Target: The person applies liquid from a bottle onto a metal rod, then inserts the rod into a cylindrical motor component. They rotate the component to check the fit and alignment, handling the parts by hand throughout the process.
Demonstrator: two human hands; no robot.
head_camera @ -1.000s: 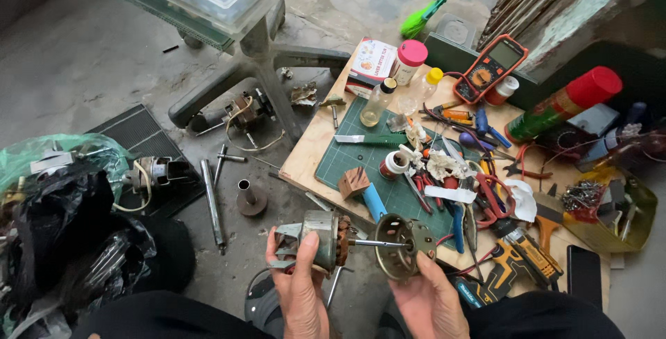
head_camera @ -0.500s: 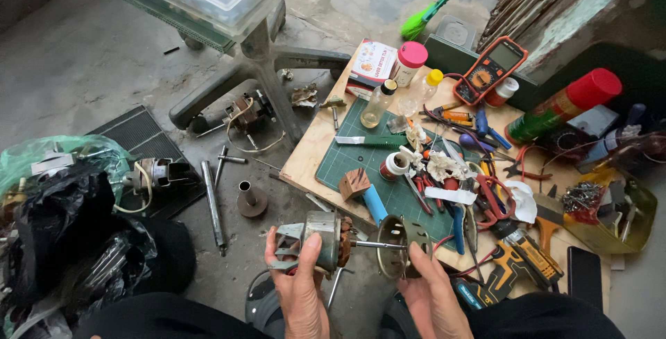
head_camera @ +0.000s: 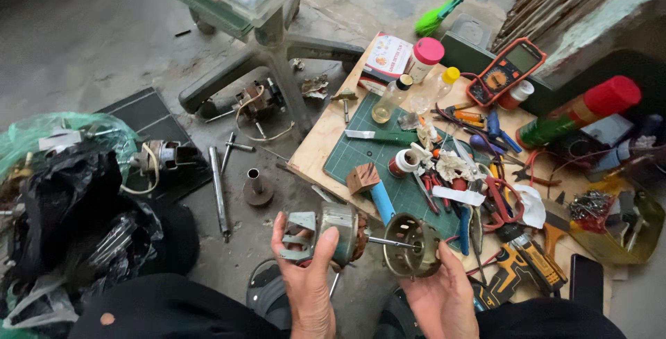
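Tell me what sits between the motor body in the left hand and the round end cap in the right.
In the head view, a thin bare metal shaft spans the gap from the motor body in the left hand to the round end cap in the right hand.

I see grey metal motor body (head_camera: 331, 233) w/ copper-brown windings, dull olive metal end cap (head_camera: 411, 245). Dark green gridded cutting mat (head_camera: 388, 165), orange multimeter (head_camera: 505, 72), red-capped green spray can (head_camera: 579, 111), pink-lidded white jar (head_camera: 424, 59).

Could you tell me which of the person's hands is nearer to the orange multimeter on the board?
Right. The right hand, holding the motor's end cap, lies below the multimeter; the left hand is farther left, on the motor body.
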